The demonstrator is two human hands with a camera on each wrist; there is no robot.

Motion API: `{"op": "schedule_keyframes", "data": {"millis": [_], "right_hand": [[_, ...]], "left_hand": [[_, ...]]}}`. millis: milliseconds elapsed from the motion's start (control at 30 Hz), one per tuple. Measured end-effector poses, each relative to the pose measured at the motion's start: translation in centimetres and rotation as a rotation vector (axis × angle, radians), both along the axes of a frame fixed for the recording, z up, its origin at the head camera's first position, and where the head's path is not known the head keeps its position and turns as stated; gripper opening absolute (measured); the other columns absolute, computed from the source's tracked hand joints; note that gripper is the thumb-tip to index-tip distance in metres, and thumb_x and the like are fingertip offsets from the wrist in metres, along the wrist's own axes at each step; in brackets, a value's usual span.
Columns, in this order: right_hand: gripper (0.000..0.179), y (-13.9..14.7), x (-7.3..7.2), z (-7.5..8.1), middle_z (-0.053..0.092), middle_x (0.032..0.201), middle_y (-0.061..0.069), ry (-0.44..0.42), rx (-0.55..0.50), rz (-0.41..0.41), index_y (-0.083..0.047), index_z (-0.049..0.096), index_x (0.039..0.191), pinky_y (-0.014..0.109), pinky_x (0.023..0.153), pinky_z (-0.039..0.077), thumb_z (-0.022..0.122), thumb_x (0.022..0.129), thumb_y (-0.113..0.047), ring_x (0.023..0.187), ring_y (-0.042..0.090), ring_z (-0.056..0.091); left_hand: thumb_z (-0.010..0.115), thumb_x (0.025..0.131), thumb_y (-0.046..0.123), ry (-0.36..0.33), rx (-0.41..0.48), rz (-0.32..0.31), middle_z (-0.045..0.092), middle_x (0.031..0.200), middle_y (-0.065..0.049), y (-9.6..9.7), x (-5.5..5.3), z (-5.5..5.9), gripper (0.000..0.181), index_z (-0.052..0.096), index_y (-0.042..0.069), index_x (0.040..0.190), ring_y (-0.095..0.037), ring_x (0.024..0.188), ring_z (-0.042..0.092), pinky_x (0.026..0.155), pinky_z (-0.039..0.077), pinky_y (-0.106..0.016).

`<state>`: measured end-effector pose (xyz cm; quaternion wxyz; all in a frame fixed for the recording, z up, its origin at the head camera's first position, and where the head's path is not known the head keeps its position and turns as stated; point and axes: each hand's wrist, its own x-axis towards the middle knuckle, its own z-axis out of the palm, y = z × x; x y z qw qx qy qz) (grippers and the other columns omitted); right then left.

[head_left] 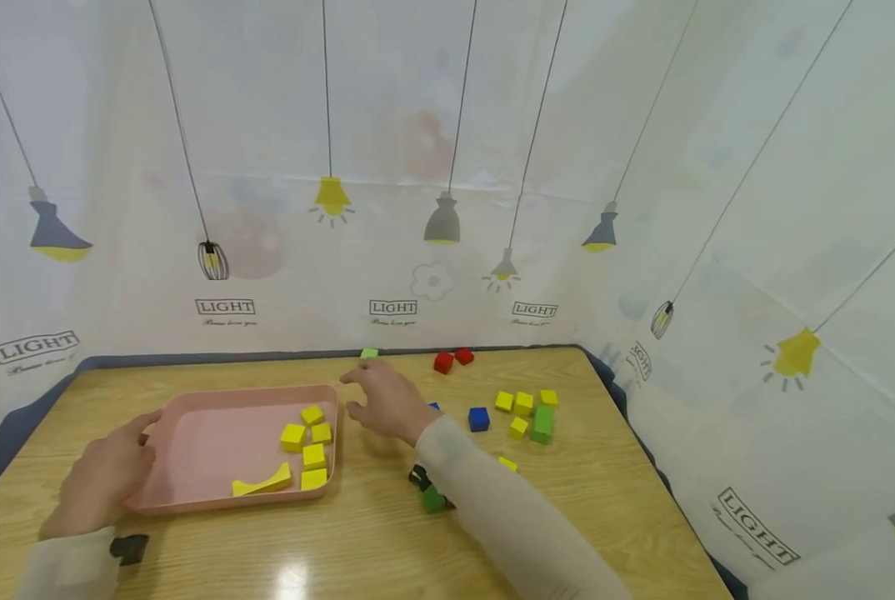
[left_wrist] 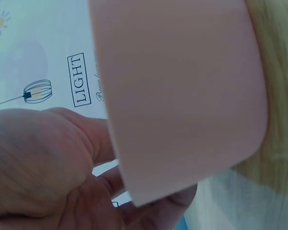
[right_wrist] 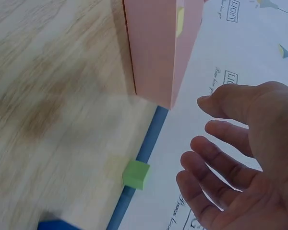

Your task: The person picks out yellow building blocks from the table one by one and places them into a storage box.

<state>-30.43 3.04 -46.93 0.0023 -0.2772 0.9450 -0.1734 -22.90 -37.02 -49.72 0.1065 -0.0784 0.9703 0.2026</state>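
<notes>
The left hand [head_left: 106, 475] grips the left rim of a shallow pink rectangular tray [head_left: 222, 425], seemingly steadying it on the wood-grain counter [head_left: 357, 550]. Inside, toward the right, sit five small yellow cubes [head_left: 292, 437] and a concave yellow block [head_left: 262, 482]. Just beyond the tray's right wall hangs the right hand [head_left: 391, 404], empty, thumb and fingers loosely apart, with a light green cube [head_left: 369, 354] past it at the far edge. Farther right lie two red cubes [head_left: 443, 362], a blue cube [head_left: 479, 419], loose yellow cubes [head_left: 524, 404] and a green oblong block [head_left: 542, 424]. The step looks like gathering yellow pieces; the next move probably calls for pinching another loose yellow cube.
</notes>
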Motion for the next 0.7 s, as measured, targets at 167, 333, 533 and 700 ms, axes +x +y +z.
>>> {"op": "schedule_keyframes", "data": {"millis": [167,333,533,700], "right_hand": [[0.045,2.3,0.6,0.2,0.075,0.15,0.004,0.006,-0.022,-0.018,-0.017,0.076,0.154,0.038,0.118,0.063,0.083,0.11,-0.027,0.132,0.023,0.07],[0.044,4.9,1.1,0.1,0.076,0.143,0.007,0.003,-0.064,-0.029,-0.014,0.076,0.153,0.039,0.112,0.064,0.082,0.111,-0.025,0.122,0.022,0.071],[0.043,8.6,1.9,-0.8,0.075,0.14,0.01,0.006,-0.125,-0.049,-0.012,0.077,0.151,0.045,0.11,0.065,0.082,0.11,-0.024,0.121,0.027,0.072],[0.044,11.8,2.8,-1.3,0.074,0.149,0.016,-0.022,-0.168,-0.087,-0.008,0.076,0.151,0.054,0.115,0.064,0.082,0.11,-0.023,0.131,0.038,0.074]], "left_hand": [[0.052,0.113,0.008,0.052,-0.015,-0.068,0.06,0.151,-0.048,-1.1,-0.2,-0.5,0.064,0.035,-0.011,0.172,-0.062,0.122,0.07,0.088,0.061,-0.064],[0.058,0.113,0.006,0.085,-0.029,-0.109,0.062,0.147,-0.049,-1.6,-0.4,-0.8,0.064,0.036,-0.014,0.169,-0.069,0.127,0.068,0.096,0.06,-0.074],[0.06,0.114,0.006,0.088,-0.032,-0.124,0.061,0.147,-0.05,-1.7,-0.5,-1.0,0.064,0.035,-0.014,0.169,-0.059,0.114,0.073,0.089,0.06,-0.062],[0.061,0.114,0.006,0.125,-0.031,-0.158,0.065,0.141,-0.049,-1.8,-0.4,-1.1,0.063,0.037,-0.016,0.168,-0.035,0.091,0.07,0.076,0.052,-0.044]]}}
